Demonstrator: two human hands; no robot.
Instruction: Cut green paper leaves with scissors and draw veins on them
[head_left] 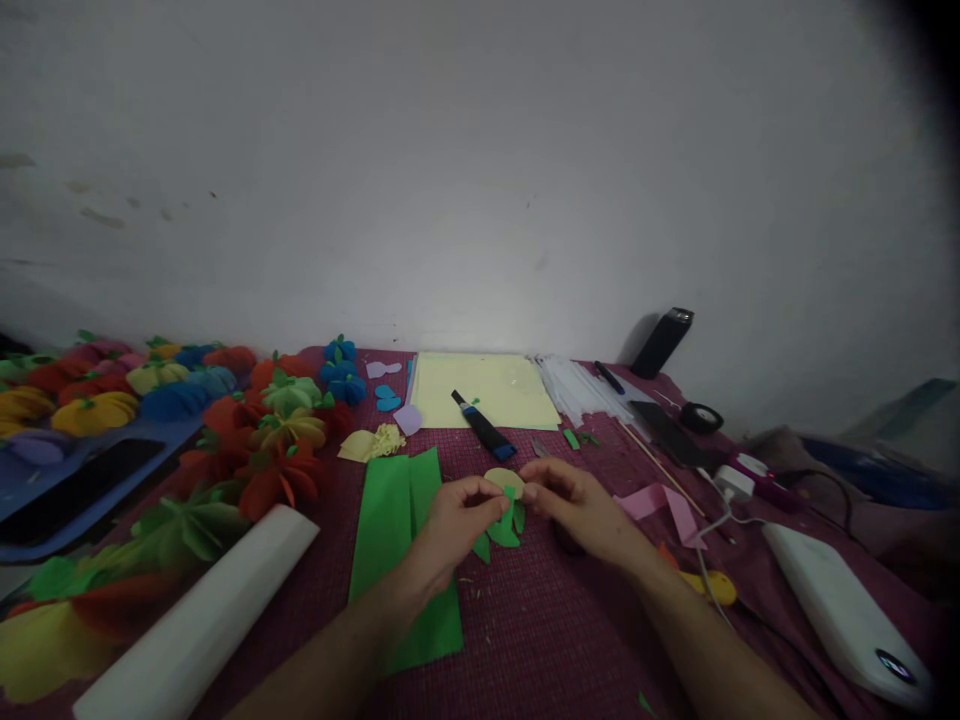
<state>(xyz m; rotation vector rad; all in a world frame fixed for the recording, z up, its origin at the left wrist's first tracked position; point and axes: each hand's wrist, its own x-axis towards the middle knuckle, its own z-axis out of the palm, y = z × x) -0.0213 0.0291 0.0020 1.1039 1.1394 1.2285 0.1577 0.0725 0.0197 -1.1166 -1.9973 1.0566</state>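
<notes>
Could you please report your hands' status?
Left hand, right hand: both on rounded pale yellow paper piece. Slim black-and-blue tool beyond, not blocking.

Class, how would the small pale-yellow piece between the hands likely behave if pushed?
The pale-yellow piece looks small and thin, so it is probably light. Its upper edge stands clear of the fingertips, so it may bend if pushed there.

Item: left hand (pixel 459 515), which was bare, with slim, uncovered fingers (pixel 486 512). Item: right hand (pixel 581 505), which was bare to match. Item: two forearms (pixel 349 635), which were uncovered along the whole length I could see and tapered smoothly towards bare wrists (pixel 631 553). Item: nails, which were too small for me to make out.
</notes>
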